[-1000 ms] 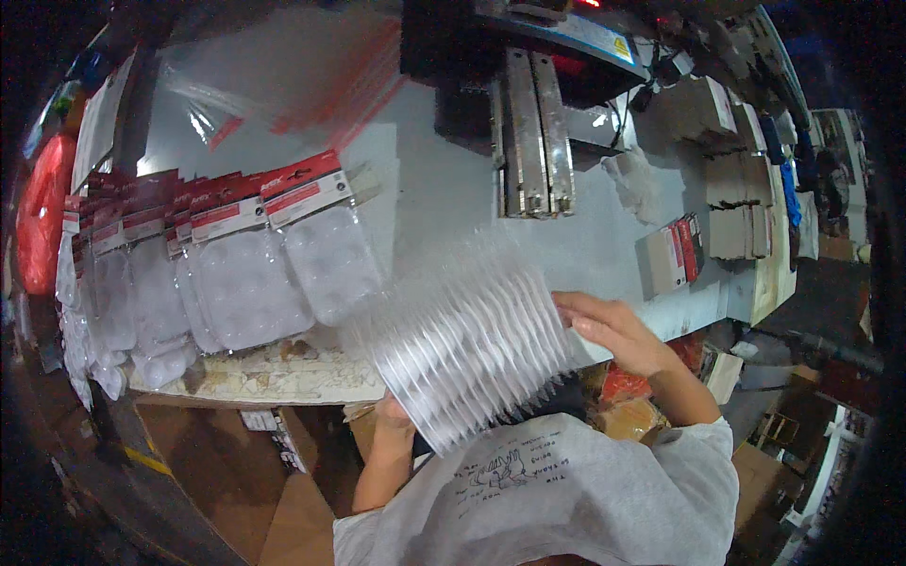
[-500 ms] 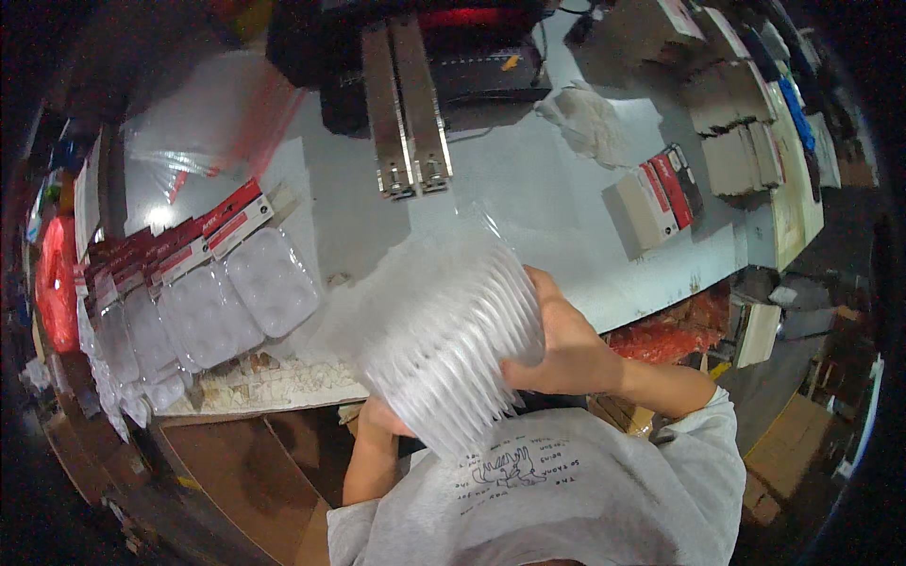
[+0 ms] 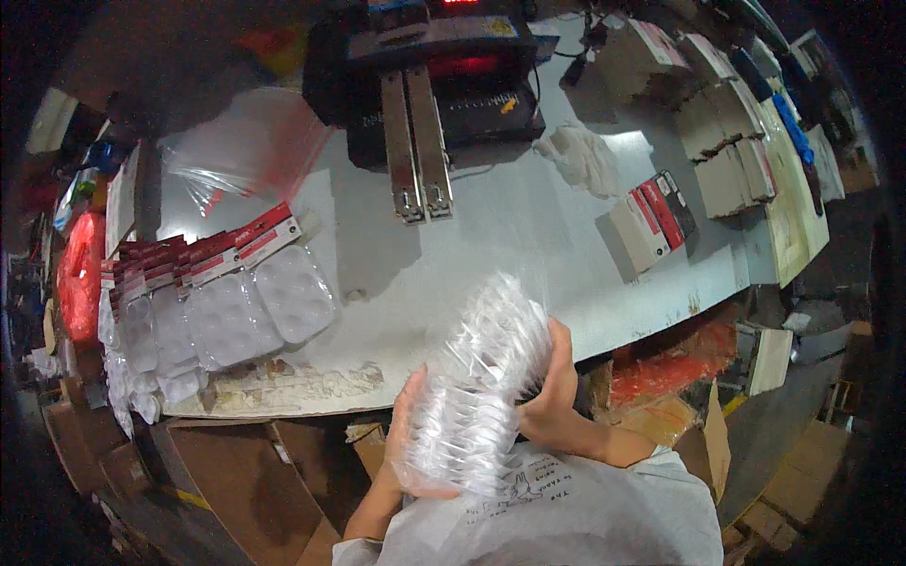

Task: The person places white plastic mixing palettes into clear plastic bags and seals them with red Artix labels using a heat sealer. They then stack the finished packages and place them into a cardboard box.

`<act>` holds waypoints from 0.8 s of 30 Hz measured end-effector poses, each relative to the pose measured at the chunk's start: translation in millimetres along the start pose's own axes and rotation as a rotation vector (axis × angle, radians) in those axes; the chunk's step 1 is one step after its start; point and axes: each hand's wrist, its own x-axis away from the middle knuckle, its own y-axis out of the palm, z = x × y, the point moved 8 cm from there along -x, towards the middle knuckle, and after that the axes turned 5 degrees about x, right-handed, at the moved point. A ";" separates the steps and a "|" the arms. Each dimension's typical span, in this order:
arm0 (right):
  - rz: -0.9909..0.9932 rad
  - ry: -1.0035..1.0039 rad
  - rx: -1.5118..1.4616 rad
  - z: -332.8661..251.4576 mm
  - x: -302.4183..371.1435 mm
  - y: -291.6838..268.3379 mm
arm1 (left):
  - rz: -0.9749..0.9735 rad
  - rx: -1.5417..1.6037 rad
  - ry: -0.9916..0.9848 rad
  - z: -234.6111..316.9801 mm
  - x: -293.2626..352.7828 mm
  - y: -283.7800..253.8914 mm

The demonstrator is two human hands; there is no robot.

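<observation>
A stack of clear plastic trays [image 3: 462, 424], with many thin edges showing, is held in front of my chest at the table's near edge. My left hand [image 3: 404, 439] is wrapped round the stack's left side and lower end. On the upper right side, my right hand [image 3: 557, 391] grips it with thumb and fingers. The stack spreads into two bunches around its middle. To the left, several packed white palettes [image 3: 294, 291] with round wells overlap in a row, topped by red and white header cards [image 3: 267, 233].
A black machine [image 3: 453, 104] with two metal bars [image 3: 415, 151] stands at the back of the table [image 3: 406, 302]. Clear bags [image 3: 241, 141] lie left of it. To the right are crumpled plastic [image 3: 580, 160], a card stack [image 3: 651, 222] and more piles [image 3: 731, 170]. Cardboard [image 3: 245, 481] stands below.
The stack has turned and come nearer my body, its tray edges now splayed into two bunches. Both hands keep hold of it. The view has shifted slightly.
</observation>
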 end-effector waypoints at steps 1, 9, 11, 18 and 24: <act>0.002 -0.084 -0.006 -8.7 -4.7 -3.8 | 0.070 -0.031 0.015 4.6 5.5 -6.8; -0.409 0.679 -0.912 63.3 -20.1 8.6 | 0.220 -0.321 0.154 46.5 -33.4 -21.5; -0.358 0.598 -0.801 73.1 -20.6 8.4 | 0.199 -0.373 0.083 43.7 -44.8 -15.7; -0.367 0.542 -0.687 66.8 -18.1 2.1 | 0.206 -0.418 0.135 59.0 -40.3 -13.3; -0.312 0.370 -0.573 50.5 -6.6 15.8 | 0.238 -0.537 0.094 40.4 -39.4 -6.3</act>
